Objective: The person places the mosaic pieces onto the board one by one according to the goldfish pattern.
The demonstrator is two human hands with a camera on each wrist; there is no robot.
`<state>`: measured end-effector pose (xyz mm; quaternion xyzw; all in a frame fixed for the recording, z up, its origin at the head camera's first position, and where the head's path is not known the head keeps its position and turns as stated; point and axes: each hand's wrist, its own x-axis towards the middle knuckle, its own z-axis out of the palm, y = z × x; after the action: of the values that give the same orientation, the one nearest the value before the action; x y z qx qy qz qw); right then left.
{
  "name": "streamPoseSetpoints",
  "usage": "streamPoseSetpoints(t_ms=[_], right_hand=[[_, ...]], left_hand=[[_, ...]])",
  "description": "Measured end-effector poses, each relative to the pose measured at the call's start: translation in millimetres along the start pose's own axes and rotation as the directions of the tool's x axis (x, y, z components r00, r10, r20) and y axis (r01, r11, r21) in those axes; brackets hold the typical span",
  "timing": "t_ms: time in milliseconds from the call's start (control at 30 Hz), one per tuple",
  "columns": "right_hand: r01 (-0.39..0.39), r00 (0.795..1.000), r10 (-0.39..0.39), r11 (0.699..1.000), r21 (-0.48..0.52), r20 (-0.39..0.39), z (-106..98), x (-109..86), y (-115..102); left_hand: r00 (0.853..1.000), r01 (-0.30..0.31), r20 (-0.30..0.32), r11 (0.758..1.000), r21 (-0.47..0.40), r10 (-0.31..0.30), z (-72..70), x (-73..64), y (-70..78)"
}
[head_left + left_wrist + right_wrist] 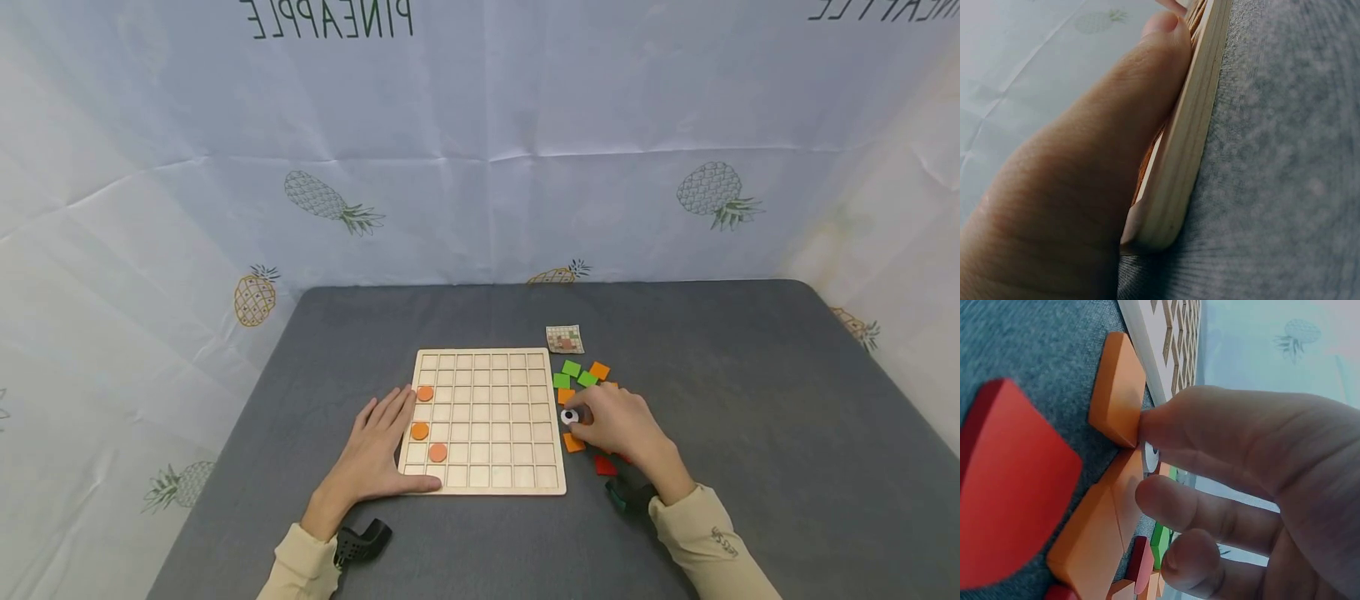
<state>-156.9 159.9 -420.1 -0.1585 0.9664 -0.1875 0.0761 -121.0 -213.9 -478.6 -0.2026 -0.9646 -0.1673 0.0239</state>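
A square wooden grid board [482,410] lies on the table. Three round orange pieces [438,452] sit in cells on its left side. My left hand [378,454] rests at the board's left front corner, fingers spread along the left edge and thumb [1147,81] on the front edge. Just off the right edge, my right hand [618,421] pinches a white disc with a black centre [569,416] between thumb and index finger. In the right wrist view only a sliver of that disc [1150,459] shows behind the thumb.
Square orange tiles [574,442], green tiles [572,368] and red pieces [605,466] lie loosely right of the board, some under the right hand. A small printed picture card [565,340] lies beyond the board's far right corner. A pineapple-print cloth [480,208] hangs behind the table.
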Motion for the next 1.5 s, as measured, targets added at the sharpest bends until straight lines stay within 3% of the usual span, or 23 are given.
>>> streamPoseSetpoints(t_ms=[233,567,1233,1500], right_hand=[[-0.011,0.999,0.010,0.999,0.035,0.033,-2.4,0.5,2.4],[-0.093,0.996,0.094,0.994,-0.062,0.000,-2.3,2.8,1.6],[-0.014,0.996,0.013,1.000,-0.001,-0.085,-7.6,2.6,-9.1],[0.019,0.996,-0.018,1.000,0.015,-0.082,-9.8,6.8,-21.1]], left_hand=[[1.000,0.005,0.002,1.000,-0.001,-0.005,-0.2,1.1,0.5],[1.000,0.004,0.003,1.000,-0.005,-0.004,-0.6,0.5,0.3],[1.000,-0.003,-0.002,1.000,0.001,0.003,-1.5,-0.3,0.2],[1.000,0.001,0.004,1.000,0.004,-0.001,-1.4,-0.4,1.1]])
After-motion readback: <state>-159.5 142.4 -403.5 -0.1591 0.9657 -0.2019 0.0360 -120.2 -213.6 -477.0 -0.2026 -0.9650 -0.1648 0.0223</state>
